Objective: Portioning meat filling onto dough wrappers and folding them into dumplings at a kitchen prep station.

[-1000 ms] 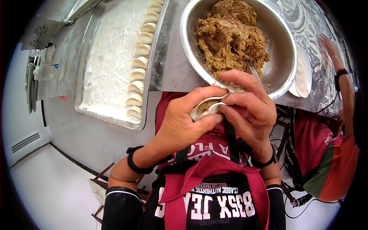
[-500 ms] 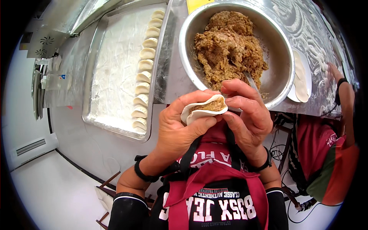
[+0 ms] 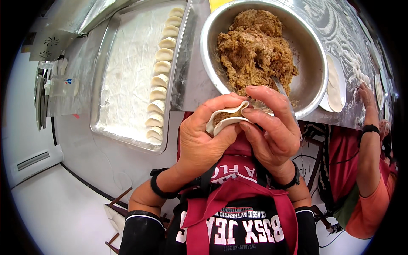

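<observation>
Between my two hands is a dumpling (image 3: pixel 219 127), its white wrapper folded around brown filling that still shows through the gap on the left side. My left hand (image 3: pixel 199 135) cradles it, thumb in front and fingers behind. With thumb and fingers, my right hand (image 3: pixel 274 131) pinches the right part of the wrapper's edge together. Just beyond my hands stands a wide metal bowl (image 3: pixel 312 95) with a big mound of brown minced filling (image 3: pixel 257 46). A metal utensil handle (image 3: pixel 281 88) sticks out of it, partly hidden by my right hand.
Left of the bowl lies a floured metal tray (image 3: pixel 127 80) with a row of several finished dumplings (image 3: pixel 161 67) along its right side. A white plate with flat wrappers (image 3: pixel 333 87) sits right of the bowl. At far right, a co-worker's hand (image 3: pixel 366 94) rests over the floured table.
My right fingers have closed on the wrapper's right edge, and less filling shows. The co-worker's arm at the right has shifted and more of it is in view.
</observation>
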Tool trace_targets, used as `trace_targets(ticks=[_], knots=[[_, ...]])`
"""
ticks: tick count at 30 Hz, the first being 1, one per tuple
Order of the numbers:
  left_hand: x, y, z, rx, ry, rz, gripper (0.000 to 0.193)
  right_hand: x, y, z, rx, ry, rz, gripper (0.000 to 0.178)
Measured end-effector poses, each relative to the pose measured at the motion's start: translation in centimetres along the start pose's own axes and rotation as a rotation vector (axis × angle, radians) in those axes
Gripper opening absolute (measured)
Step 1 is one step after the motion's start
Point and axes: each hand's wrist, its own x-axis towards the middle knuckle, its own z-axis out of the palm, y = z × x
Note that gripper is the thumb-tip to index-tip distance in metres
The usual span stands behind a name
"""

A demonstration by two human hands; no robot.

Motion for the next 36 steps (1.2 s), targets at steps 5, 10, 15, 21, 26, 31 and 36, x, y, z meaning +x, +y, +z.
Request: trace_targets(ticks=[5, 10, 15, 21, 26, 31, 36], knots=[[-0.03, -0.08, -0.06, 0.103, -0.001, 0.064, 0.034, 0.24, -0.13, 0.08, -0.056, 0.008, -0.057, 0.023], [-0.04, 0.08, -0.27, 0.044, -0.022, 0.034, 0.031, 0.29, 0.25, -0.15, -0.05, -0.027, -0.098, 0.025], [-0.04, 0.11, -0.38, -0.054, -0.051, 0.014, 0.036, 0.24, 0.02, 0.01, 0.213, 0.025, 0.12, 0.04], [-0.09, -0.19, 0.1, -0.109, -0.034, 0.014, 0.038, 0.04, 0.73, 0.33, 0.269, 0.027, 0.08, 0.028], [-0.23, -0.38, 0.36, -0.126, -0.012, 0.013, 0.038, 0.47, 0.58, 0.15, 0.137, 0.008, 0.004, 0.022], [-0.29, -0.07, 0.36, -0.135, -0.006, 0.002, 0.04, 0.63, 0.17, 0.05, 0.079, -0.025, -0.011, 0.022], [-0.57, 0.38, 0.33, -0.062, -0.014, -0.002, 0.04, 0.63, 0.44, 0.04, 0.15, -0.022, 0.006, 0.021]])
